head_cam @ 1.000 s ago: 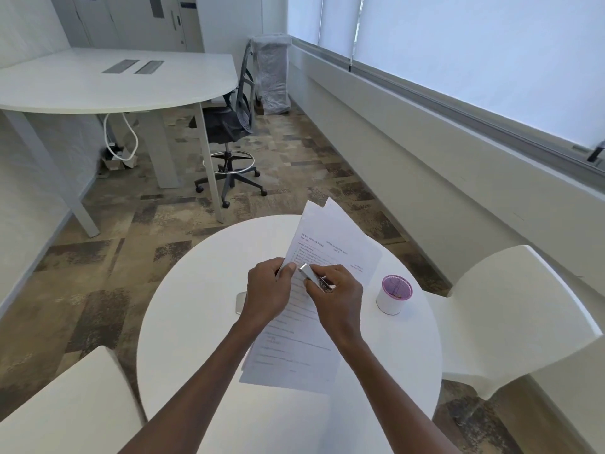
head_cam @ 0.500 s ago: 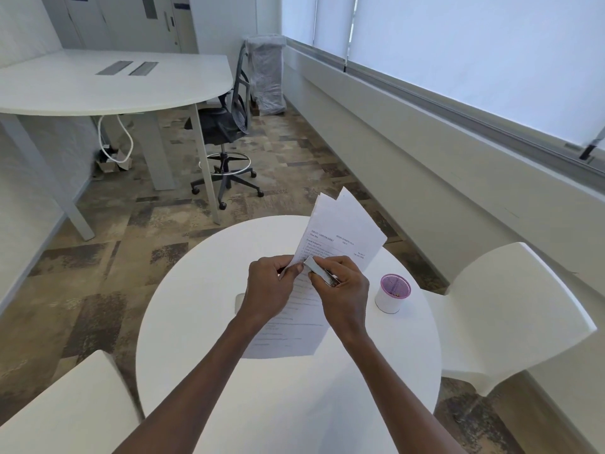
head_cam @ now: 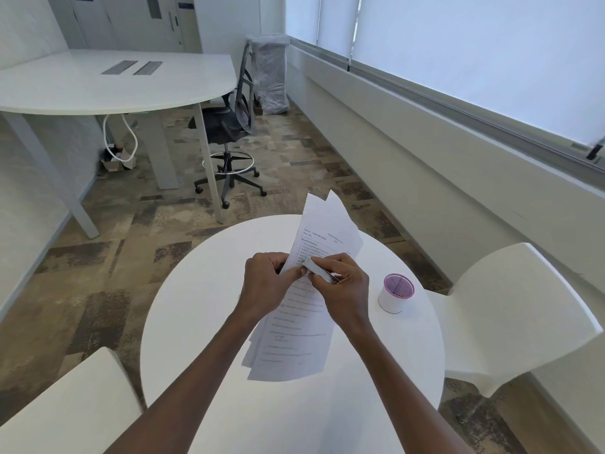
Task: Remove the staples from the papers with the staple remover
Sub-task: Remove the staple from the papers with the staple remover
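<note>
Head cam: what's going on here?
A person is working over a round white table. The left hand pinches the left edge of a stack of printed papers, while the right hand holds a silver staple remover with its tip at that same edge. A small white cup with a purple inside stands to the right, apart from the papers.

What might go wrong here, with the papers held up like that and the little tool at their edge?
1. The left hand pinches the papers right beside the staple remover that the right hand holds, so a slip might nick a finger or tear the sheet.
2. The papers are lifted and curled, so a freed staple may drop onto the table or floor, missing the cup.
</note>
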`<state>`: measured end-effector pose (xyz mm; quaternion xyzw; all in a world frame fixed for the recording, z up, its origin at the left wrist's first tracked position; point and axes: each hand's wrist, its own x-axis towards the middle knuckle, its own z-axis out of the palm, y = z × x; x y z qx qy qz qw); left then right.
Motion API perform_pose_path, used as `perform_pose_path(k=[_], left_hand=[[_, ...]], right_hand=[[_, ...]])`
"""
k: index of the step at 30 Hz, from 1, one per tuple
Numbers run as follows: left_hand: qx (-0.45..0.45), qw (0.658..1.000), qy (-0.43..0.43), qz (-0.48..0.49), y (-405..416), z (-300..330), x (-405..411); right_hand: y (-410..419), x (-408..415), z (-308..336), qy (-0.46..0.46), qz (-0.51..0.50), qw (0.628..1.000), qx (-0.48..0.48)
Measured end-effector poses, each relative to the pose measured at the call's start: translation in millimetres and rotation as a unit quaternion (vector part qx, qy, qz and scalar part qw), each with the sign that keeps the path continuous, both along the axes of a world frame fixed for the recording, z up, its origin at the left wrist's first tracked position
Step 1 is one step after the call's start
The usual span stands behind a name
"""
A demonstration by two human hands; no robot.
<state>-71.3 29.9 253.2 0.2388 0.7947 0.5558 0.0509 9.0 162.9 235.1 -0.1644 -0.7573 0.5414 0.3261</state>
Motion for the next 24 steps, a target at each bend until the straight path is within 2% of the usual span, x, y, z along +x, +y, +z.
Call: perform_pose_path(k=[5,10,13,18,24], left_hand=[[-0.004,1.000,-0.016,-0.016,-0.2,3.2,1.7],[-0.009,1.000,-0.014,-0.002,4.5,-0.5,6.3],[-0.006,1.000,-0.011,0.002,5.9,-0.2,8.9],[0.019,0.999,-0.039,-0.018,4.9,8.1,7.8],[0.039,0.998,-0.048,-0.018,7.9,9.3,9.1]], right_hand=[[2.0,3.4,-1.9,0.004,0.019,0.999,-0.036],[-4.6,4.6,-2.9,-0.017,-0.038,0.997,0.061],[-6.1,4.4,-1.9,-0.023,-0.054,0.995,0.082],[4.3,4.3,-1.1,0.012,0.010,0.999,-0.043],[13.4,6.3,-5.4,0.033,0.070,0.991,-0.106]])
